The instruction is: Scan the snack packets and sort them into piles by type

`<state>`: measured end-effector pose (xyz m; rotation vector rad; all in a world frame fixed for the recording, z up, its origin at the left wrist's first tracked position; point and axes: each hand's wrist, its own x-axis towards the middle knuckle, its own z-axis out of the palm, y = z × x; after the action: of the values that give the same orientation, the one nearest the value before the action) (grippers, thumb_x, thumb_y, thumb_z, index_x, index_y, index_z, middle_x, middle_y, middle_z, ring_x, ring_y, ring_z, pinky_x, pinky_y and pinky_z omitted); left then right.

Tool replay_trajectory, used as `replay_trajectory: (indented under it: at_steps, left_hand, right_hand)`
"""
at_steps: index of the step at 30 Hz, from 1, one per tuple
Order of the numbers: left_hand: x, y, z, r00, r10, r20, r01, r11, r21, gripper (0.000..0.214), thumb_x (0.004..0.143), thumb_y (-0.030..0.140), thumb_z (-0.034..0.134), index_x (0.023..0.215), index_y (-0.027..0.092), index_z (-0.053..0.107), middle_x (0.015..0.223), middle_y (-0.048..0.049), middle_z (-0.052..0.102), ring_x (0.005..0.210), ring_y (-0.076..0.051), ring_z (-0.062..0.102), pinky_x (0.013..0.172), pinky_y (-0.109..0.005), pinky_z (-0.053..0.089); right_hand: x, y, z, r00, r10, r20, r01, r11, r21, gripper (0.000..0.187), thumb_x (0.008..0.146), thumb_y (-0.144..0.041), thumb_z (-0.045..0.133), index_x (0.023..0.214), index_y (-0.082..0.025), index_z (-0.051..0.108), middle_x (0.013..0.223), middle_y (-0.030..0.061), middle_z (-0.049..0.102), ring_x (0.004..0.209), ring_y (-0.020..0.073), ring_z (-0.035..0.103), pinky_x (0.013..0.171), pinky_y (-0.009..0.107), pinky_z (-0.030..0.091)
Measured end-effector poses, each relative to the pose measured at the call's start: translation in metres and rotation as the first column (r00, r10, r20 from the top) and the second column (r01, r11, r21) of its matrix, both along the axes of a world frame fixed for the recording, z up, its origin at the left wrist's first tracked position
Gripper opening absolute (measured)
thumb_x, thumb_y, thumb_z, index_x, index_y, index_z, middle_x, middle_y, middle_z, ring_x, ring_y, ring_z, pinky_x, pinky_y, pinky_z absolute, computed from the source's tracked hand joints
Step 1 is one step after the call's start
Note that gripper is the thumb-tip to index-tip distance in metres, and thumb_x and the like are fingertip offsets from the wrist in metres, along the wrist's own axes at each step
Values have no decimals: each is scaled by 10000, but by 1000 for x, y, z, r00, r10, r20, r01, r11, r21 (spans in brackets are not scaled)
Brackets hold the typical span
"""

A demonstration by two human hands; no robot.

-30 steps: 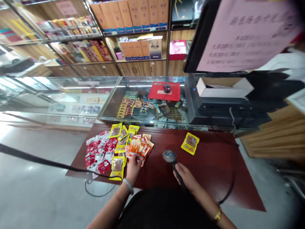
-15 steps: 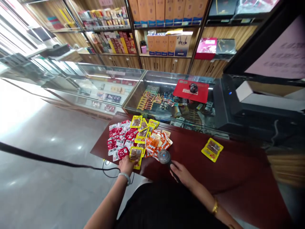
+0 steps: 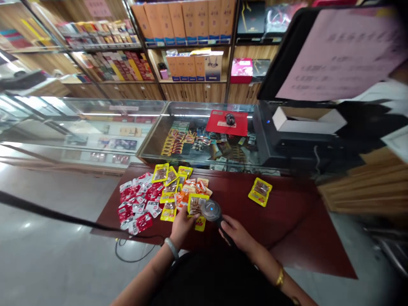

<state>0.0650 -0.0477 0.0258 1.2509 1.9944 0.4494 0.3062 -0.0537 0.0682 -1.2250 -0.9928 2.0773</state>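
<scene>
My left hand (image 3: 184, 225) pinches a yellow-edged snack packet (image 3: 195, 204) with brown contents, raised near the front edge of the dark red table. In my right hand (image 3: 236, 231) is a black handheld barcode scanner (image 3: 211, 210); its round head overlaps the packet's right side in view and shows a small blue light. Left of the hands lie several red-and-white packets (image 3: 143, 221). More yellow packets (image 3: 160, 172) and a heap of orange packets (image 3: 182, 199) lie just beyond my left hand. One yellow packet (image 3: 260, 192) sits apart on the right.
A glass display case (image 3: 153, 144) runs behind the table (image 3: 229, 187), with a mouse (image 3: 230, 119) on a red mat (image 3: 213, 123). At right stand a dark till with a screen (image 3: 267, 55) and a white open box (image 3: 306, 126). A black cable (image 3: 63, 212) crosses at left.
My left hand has brought the yellow packet rightward, away from the pile, up to the scanner head. The scanner stays in my right hand. The camera view has turned right.
</scene>
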Motion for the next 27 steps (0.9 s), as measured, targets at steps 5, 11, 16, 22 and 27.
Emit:
replay_trajectory:
  at_steps: [5, 11, 16, 22, 27]
  left_hand:
    - [53, 30, -11, 986, -150, 67, 148, 989, 28, 346, 773, 393, 664, 1032, 188, 564, 964, -79, 705, 876, -219, 668, 727, -283, 475]
    - [131, 64, -58, 925, -184, 332, 203, 979, -24, 294, 800, 357, 667, 986, 166, 544, 919, -92, 714, 820, -207, 687, 699, -281, 512]
    - [217, 95, -68, 826, -215, 521, 255, 967, -5, 224, 844, 276, 622, 1010, 150, 538, 988, -101, 713, 871, -184, 680, 758, -279, 528]
    - [230, 107, -49, 880, -272, 389, 242, 962, 127, 392, 762, 291, 737, 1096, 158, 582, 1136, -143, 673, 1062, -225, 636, 934, -330, 481]
    - [143, 78, -36, 921, -238, 307, 182, 963, 201, 226, 809, 252, 648, 1018, 183, 596, 1023, -82, 680, 965, -182, 638, 911, -322, 480]
  right_hand:
    - [35, -4, -3, 981, -192, 18, 192, 981, -19, 582, 734, -757, 588, 903, -204, 523, 516, -92, 442, 375, 58, 323, 356, 186, 252]
    - [85, -21, -23, 902, -415, 115, 425, 902, -76, 588, 684, -777, 616, 770, -224, 435, 550, -82, 479, 386, 55, 363, 362, 177, 269]
    - [116, -32, -27, 820, -546, 172, 565, 821, -86, 613, 649, -798, 625, 740, -224, 428, 518, -81, 469, 375, 55, 359, 361, 178, 275]
    - [128, -35, -19, 796, -572, 198, 597, 796, -99, 602, 639, -779, 652, 726, -224, 434, 531, -72, 476, 384, 65, 376, 372, 191, 276]
    - [99, -26, -18, 890, -428, 153, 443, 893, -79, 540, 699, -717, 659, 743, -215, 465, 549, -65, 479, 409, 68, 381, 386, 190, 280]
